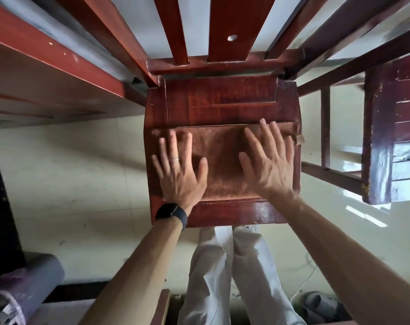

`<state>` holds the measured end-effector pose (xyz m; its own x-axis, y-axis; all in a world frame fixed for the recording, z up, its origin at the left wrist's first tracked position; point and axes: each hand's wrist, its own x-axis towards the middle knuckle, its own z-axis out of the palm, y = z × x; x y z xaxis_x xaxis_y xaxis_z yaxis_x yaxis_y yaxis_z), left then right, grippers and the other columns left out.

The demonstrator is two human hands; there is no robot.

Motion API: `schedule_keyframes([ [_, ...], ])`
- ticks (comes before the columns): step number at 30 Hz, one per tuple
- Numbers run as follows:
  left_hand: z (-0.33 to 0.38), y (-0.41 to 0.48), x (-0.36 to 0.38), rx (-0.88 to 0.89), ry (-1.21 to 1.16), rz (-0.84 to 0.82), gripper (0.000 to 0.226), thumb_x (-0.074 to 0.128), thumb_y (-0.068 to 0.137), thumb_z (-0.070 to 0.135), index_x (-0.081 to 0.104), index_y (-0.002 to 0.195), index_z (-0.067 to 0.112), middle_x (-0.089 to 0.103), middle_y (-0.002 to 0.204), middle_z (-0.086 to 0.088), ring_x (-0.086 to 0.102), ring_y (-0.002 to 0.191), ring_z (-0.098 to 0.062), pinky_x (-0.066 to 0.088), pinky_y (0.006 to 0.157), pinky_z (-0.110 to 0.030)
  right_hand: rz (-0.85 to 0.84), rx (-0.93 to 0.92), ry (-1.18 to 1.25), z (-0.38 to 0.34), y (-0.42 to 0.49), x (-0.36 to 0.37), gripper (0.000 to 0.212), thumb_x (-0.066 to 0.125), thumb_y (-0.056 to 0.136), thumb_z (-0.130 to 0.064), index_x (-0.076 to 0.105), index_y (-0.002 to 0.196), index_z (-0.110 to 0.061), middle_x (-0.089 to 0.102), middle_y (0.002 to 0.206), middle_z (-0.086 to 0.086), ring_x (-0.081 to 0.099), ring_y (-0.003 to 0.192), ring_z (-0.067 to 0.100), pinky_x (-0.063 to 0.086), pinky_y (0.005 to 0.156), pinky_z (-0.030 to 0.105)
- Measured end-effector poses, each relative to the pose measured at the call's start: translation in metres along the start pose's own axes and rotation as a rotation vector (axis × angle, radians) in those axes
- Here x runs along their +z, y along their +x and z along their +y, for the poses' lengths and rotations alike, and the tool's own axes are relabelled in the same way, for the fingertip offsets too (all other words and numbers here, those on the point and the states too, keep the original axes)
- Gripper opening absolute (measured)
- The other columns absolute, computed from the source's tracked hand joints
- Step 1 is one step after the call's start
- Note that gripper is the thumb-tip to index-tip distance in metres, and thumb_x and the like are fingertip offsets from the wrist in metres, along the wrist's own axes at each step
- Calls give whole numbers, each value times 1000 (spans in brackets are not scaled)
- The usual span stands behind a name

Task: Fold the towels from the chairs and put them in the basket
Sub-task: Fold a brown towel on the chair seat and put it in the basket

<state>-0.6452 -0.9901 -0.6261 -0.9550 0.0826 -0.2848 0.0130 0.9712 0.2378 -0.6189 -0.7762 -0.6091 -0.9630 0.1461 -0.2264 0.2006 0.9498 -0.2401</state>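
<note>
Both hands flat on a folded brown towel (222, 160) on the chair seat (222, 102)
Left hand (180, 174) and right hand (269, 165) press it with fingers straight and spread, gripping nothing

Bare forearms, chunky black wristband (171, 214) on the left wrist, a thin pale ring (175, 159) on the left hand (179, 174) just past that wristband, and baggy white trousers (222, 277) below and right of it.
</note>
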Motion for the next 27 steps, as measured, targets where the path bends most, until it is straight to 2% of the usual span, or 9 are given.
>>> schedule_keyframes([
  [1, -4, 2, 6, -55, 10, -8, 67, 43, 94, 53, 26, 156, 32, 12, 166, -5, 8, 152, -33, 14, 117, -64, -65, 24, -52, 5, 5, 5, 60, 37, 101, -56, 28, 156, -34, 14, 168, 4, 9, 155, 25, 13, 121, 59],
  [3, -14, 8, 14, -67, 51, 9, 65, 38, 96, 55, 22, 156, 36, 10, 167, -4, 6, 153, -33, 12, 117, -64, -82, 80, -100, 20, 11, 13, 65, 30, 100, -63, 17, 159, -37, 8, 169, 3, 5, 156, 24, 7, 121, 62],
  [6, -21, 26, 10, 76, 115, 7, 66, 35, 97, 57, 19, 157, 34, 8, 167, -2, 4, 153, -31, 7, 120, -60, -38, 171, -86, 28, 1, 21, 68, 33, 100, -63, 18, 159, -33, 13, 168, 3, 8, 155, 24, 7, 120, 62],
  [10, -12, 82, -16, 375, 208, -104, 68, 35, 97, 55, 19, 157, 29, 6, 167, 2, 1, 154, -25, 2, 121, -57, -60, 369, -48, 16, -54, 18, 74, 40, 98, -63, 17, 160, -30, 18, 165, 4, 11, 154, 25, 7, 119, 64],
  [13, 21, 120, -31, 587, 300, -127, 64, 40, 97, 44, 20, 156, 35, 5, 167, 2, 3, 154, -23, 3, 121, -58, -138, 425, -29, 5, -101, 11, 77, 44, 94, -64, 22, 159, -28, 26, 160, 8, 14, 152, 29, 6, 120, 62],
  [15, 53, 126, -32, 630, 330, -150, 64, 43, 96, 32, 20, 155, 39, 1, 167, 0, 2, 154, -25, 3, 121, -59, -196, 422, -6, -6, -122, 9, 77, 46, 92, -64, 28, 157, -26, 34, 154, 12, 23, 148, 33, 12, 119, 59],
  [20, 117, 98, -19, 498, 205, -226, 83, 50, 87, 3, 21, 155, 40, -4, 167, 0, -1, 153, -27, 2, 121, -58, -230, 527, 139, -18, -127, -1, 64, 51, 89, -56, 44, 147, -30, 48, 134, 5, 44, 125, 30, 34, 107, 46],
  [24, 110, 34, -5, 203, -79, -80, 70, 47, 88, 17, 30, 153, 35, 13, 166, -4, 26, 147, -29, 23, 119, -53, -220, 587, 288, 1, -106, -13, 33, 57, 89, -43, 56, 118, -28, 52, 113, 5, 48, 109, 29, 39, 93, 43],
  [27, 87, -35, 2, -66, -132, 31, 68, 54, 84, 28, 37, 150, 28, 31, 157, -10, 40, 137, -31, 36, 109, -47, -222, 575, 421, 17, -93, -17, 22, 61, 87, -30, 50, 101, -18, 54, 104, 7, 51, 100, 31, 43, 86, 42],
])
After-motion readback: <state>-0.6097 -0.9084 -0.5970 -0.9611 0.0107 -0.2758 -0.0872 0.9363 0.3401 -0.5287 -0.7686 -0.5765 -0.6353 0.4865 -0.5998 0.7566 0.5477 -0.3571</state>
